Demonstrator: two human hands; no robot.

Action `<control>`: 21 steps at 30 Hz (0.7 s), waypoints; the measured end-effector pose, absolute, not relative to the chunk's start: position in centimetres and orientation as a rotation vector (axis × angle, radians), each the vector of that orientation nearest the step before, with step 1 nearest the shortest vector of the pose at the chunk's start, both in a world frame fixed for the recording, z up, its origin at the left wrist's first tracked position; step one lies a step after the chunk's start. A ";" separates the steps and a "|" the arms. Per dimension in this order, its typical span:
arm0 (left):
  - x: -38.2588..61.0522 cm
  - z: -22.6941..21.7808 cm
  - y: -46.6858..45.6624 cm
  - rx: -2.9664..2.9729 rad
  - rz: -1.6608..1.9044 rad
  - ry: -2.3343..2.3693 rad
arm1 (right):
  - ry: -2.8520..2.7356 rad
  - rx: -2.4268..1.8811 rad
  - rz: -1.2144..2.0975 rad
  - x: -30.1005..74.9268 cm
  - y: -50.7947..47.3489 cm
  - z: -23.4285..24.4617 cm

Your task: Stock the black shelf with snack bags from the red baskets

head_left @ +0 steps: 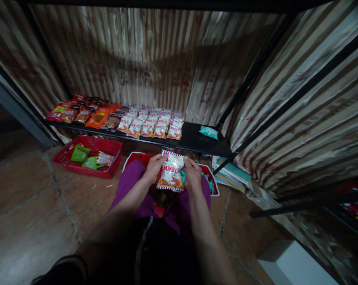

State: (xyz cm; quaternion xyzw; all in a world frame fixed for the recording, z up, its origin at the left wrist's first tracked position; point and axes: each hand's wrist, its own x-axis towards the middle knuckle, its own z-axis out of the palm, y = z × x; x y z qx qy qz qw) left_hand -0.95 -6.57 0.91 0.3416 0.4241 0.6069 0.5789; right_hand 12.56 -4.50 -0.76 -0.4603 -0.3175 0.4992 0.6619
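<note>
Between my two hands is a white and orange snack bag (171,172) with striped ends and red lettering, its printed front facing me. My left hand (155,168) pinches its upper left edge, and my right hand (192,172) grips the right edge. Under the bag, partly hidden by my hands and knees, stands a red basket (216,187) with a white rim, holding teal packets (210,183). On the low black shelf (193,136) ahead, matching snack bags (147,127) stand in rows. A single teal packet (209,132) lies at the shelf's right part.
Red and orange snack packs (80,113) fill the shelf's left end. On the floor at left, another red basket (107,172) holds green packets (80,152) and a pale one. Flat books or boards (232,173) lie under the shelf's right end. A white box (294,265) sits lower right.
</note>
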 end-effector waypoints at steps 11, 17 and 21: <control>-1.5 -0.5 -7.8 0.896 1.046 0.813 | -0.492 -1.045 0.955 13.3 -3.2 -0.9; -1.5 -0.5 -8.1 0.951 1.021 0.733 | -0.524 -1.060 0.933 13.6 -2.9 -1.0; -1.7 -0.5 -8.0 0.982 1.016 0.731 | -0.500 -1.041 0.973 13.9 -2.7 -0.9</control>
